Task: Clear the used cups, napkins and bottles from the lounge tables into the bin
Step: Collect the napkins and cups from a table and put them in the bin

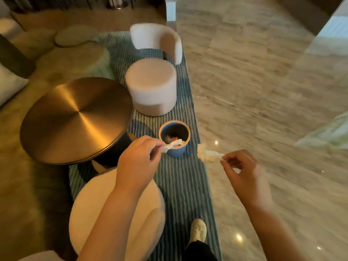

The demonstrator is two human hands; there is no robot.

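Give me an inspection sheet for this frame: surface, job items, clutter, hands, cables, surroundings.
Surface: round metal table, brushed reflective top.
Job's things: blue bin on the striped rug right of the table, rubbish inside, blurred; two crumpled napkins, one in each hand.
Clutter: nothing seen.
Grippers: left hand pinches the left napkin over the bin's rim; right hand pinches the right napkin, off to the bin's right.
Cables: nothing seen.
Surroundings: pale pouf, pale chair behind it, near stool, marble floor.
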